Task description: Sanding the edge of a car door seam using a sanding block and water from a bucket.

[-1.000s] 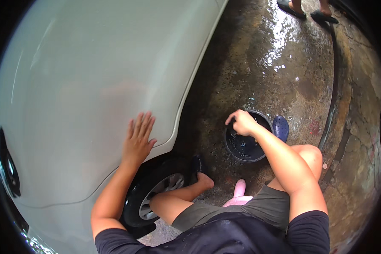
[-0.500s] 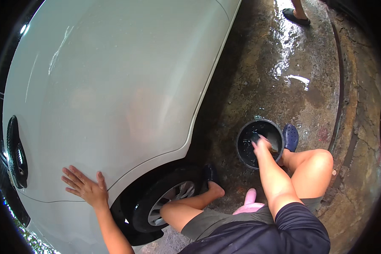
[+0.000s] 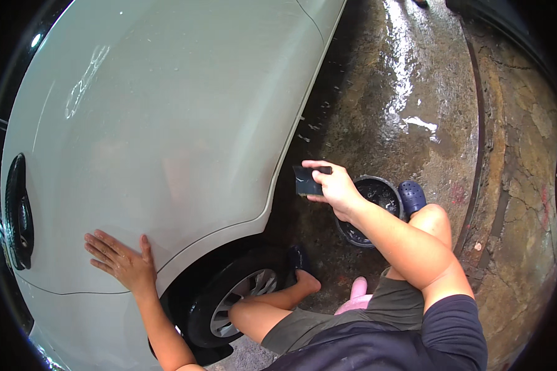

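The right hand [image 3: 339,188], its grip pinching a flat, rectangular black pad [image 3: 307,183], hovers over wet brown concrete [image 3: 439,93] between a glossy silver-grey car body [image 3: 167,111] and a round black bucket [image 3: 382,180]; the left hand [image 3: 127,263], grip spread, rests on the car body.

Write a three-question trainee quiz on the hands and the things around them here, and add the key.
1. True or false: the left hand is clenched into a fist.
2. What does the right hand hold? A) a hose; B) a dark flat piece; C) nothing.
3. Fill in the colour: the clog nearest the bucket is ____.

Key: 1. False; it is spread open on the car. 2. B. 3. Blue.
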